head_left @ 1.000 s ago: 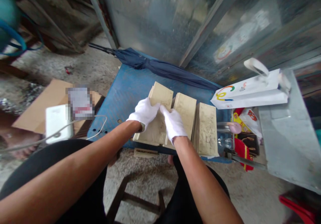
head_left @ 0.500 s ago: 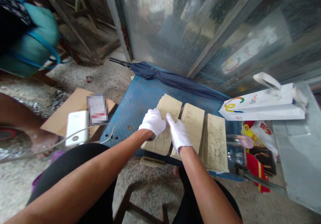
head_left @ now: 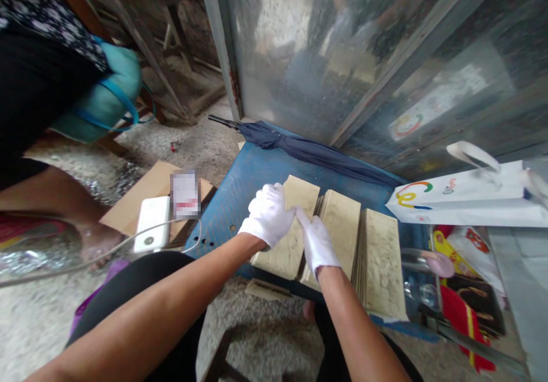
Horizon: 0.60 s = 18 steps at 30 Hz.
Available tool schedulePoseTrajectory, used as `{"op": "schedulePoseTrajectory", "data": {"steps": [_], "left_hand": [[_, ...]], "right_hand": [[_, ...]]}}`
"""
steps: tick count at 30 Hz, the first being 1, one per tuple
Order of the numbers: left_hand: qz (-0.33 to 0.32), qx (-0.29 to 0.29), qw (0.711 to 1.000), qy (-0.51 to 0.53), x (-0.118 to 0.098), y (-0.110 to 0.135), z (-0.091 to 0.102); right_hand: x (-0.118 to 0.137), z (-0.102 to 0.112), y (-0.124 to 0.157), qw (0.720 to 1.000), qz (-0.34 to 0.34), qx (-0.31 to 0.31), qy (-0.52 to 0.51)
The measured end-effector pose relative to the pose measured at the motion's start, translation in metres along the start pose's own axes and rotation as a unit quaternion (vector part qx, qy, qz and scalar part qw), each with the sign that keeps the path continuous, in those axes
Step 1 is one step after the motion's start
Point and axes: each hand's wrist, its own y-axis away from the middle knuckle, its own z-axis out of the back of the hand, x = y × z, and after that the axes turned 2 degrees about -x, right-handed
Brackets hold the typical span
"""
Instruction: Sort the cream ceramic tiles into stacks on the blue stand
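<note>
At frame center, both white-gloved hands close their fingers on the left stack of beige sheets (head_left: 287, 239): left hand (head_left: 268, 221) curled on top, right hand (head_left: 315, 243) just beside. Two more stacks (head_left: 381, 262) lie rightward on the blue table (head_left: 240, 185).

The hands hide the middle of the left stack (head_left: 295, 228), so their grip on it cannot be told. A blurred patch (head_left: 185, 194) covers the box (head_left: 141, 199). The white bag (head_left: 471, 196) and a person (head_left: 38, 85) run off the edges.
</note>
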Motion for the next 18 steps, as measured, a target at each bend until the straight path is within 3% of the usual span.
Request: {"op": "schedulePoseTrajectory", "data": {"steps": [2, 6, 8, 12, 18], "left_hand": [[0.006, 0.039, 0.999, 0.027, 0.006, -0.003, 0.001], [0.014, 0.208, 0.974, 0.093, 0.019, -0.005, -0.008], [0.007, 0.258, 0.959, 0.113, 0.021, -0.002, -0.013], [-0.004, 0.278, 0.954, 0.114, 0.016, 0.003, -0.016], [-0.015, 0.294, 0.952, 0.082, 0.007, 0.004, -0.004]], "right_hand": [[0.002, 0.002, 0.001, 1.0, -0.006, -0.015, 0.02], [0.002, 0.002, 0.001, 0.999, -0.014, -0.031, 0.039], [-0.001, 0.003, 0.0, 0.998, -0.02, -0.025, 0.048], [-0.005, 0.005, -0.001, 0.998, -0.014, -0.012, 0.063], [-0.009, 0.008, -0.002, 0.998, -0.003, 0.006, 0.062]]}}
